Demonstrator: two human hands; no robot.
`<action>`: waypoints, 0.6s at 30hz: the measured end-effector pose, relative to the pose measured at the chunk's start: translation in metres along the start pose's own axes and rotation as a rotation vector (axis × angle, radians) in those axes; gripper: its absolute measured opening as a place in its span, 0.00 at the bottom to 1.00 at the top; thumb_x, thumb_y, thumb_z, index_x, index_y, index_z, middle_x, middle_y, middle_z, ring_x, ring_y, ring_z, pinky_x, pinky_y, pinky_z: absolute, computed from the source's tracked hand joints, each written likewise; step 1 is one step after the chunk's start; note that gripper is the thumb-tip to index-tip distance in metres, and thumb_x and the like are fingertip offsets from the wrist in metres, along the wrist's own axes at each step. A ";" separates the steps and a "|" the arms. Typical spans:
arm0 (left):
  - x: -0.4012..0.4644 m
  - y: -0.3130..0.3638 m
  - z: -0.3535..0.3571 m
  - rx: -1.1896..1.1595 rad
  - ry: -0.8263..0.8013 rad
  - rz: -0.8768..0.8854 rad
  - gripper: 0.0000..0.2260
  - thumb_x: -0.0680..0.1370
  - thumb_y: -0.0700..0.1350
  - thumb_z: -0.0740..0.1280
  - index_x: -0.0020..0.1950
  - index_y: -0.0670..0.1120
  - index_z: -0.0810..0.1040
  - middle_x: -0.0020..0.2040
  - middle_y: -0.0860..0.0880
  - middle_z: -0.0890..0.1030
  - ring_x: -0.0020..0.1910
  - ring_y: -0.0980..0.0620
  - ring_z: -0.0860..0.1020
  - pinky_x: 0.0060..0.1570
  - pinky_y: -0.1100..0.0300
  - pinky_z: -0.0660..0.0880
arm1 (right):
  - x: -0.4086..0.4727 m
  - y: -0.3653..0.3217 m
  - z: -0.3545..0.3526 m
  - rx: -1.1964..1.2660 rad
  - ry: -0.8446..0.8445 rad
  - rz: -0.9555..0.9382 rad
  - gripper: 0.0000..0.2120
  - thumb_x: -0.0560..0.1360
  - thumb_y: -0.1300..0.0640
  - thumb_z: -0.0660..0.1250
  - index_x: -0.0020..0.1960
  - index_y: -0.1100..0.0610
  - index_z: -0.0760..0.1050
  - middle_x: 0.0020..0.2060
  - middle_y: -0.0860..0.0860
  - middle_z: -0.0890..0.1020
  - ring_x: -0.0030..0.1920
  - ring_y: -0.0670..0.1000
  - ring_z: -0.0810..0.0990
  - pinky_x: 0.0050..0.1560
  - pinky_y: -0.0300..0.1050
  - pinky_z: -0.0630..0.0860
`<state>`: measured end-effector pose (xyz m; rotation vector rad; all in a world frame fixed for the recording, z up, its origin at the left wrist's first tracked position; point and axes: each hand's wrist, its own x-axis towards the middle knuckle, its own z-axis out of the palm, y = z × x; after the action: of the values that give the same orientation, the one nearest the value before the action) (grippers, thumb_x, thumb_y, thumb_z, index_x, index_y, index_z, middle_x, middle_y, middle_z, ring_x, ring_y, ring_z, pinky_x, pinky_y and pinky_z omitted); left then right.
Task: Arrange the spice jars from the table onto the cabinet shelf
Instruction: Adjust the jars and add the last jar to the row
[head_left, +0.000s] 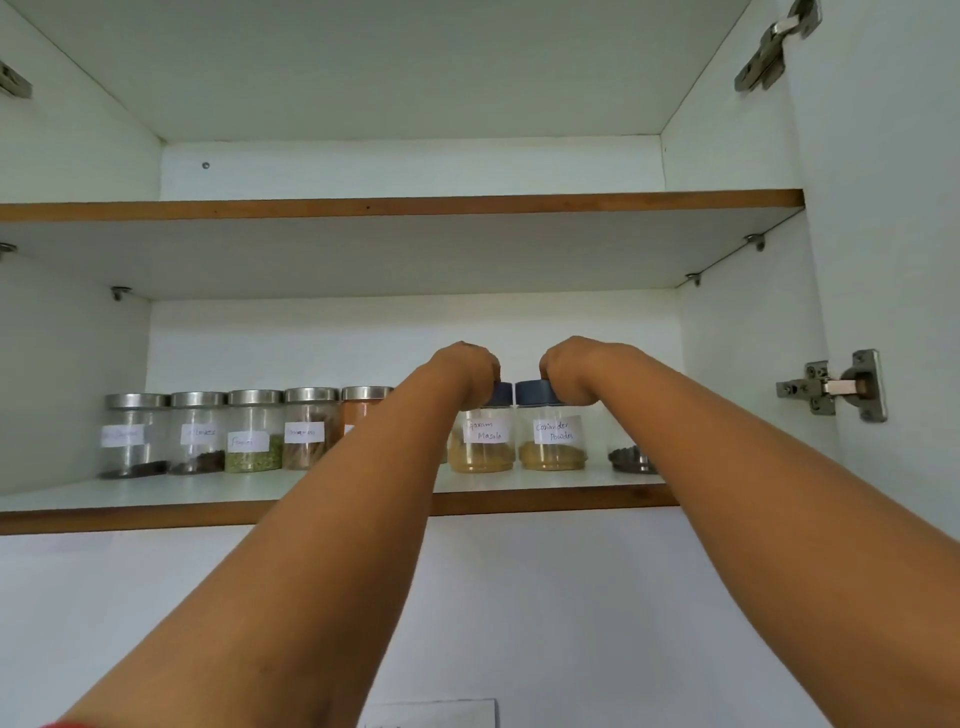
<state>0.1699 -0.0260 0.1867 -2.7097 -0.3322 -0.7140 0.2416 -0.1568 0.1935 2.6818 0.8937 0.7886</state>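
Two blue-lidded glass jars stand side by side on the lower cabinet shelf (545, 496). My left hand (467, 371) grips the lid of the jar labelled Garam Masala (483, 441) from above. My right hand (576, 371) holds the lid of the jar labelled Coriander Powder (552, 441) the same way. Both jars rest upright on the shelf and hold yellowish powder. To their left runs a row of several steel-lidded labelled jars (254, 431); my left forearm hides part of the orange-filled jar (363, 410).
A small dark metal dish (631, 460) sits on the shelf right of the coriander jar. The upper shelf (400, 205) holds nothing visible. The open cabinet door with hinges (836, 387) stands at the right. White wall lies below the cabinet.
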 end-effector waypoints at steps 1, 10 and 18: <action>0.004 -0.002 0.003 -0.014 0.007 -0.001 0.17 0.79 0.37 0.59 0.68 0.45 0.75 0.64 0.46 0.77 0.64 0.45 0.72 0.62 0.55 0.71 | 0.007 -0.002 0.005 0.001 -0.010 0.007 0.18 0.76 0.66 0.59 0.64 0.59 0.74 0.60 0.55 0.78 0.56 0.53 0.77 0.51 0.44 0.74; 0.045 -0.027 0.042 -0.085 0.018 -0.017 0.19 0.78 0.36 0.62 0.68 0.48 0.74 0.64 0.47 0.77 0.63 0.46 0.73 0.63 0.54 0.72 | 0.056 -0.014 0.025 -0.021 -0.080 0.033 0.16 0.76 0.67 0.60 0.63 0.60 0.75 0.58 0.55 0.79 0.47 0.53 0.75 0.46 0.43 0.72; 0.064 -0.028 0.061 -0.058 -0.001 -0.002 0.22 0.79 0.35 0.59 0.73 0.48 0.69 0.68 0.47 0.73 0.67 0.45 0.69 0.67 0.53 0.69 | 0.072 -0.023 0.034 -0.053 -0.069 0.090 0.16 0.77 0.67 0.60 0.63 0.62 0.74 0.60 0.56 0.78 0.47 0.52 0.73 0.46 0.41 0.70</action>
<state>0.2429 0.0311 0.1760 -2.7645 -0.3190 -0.7331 0.2969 -0.0957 0.1872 2.7009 0.7304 0.7222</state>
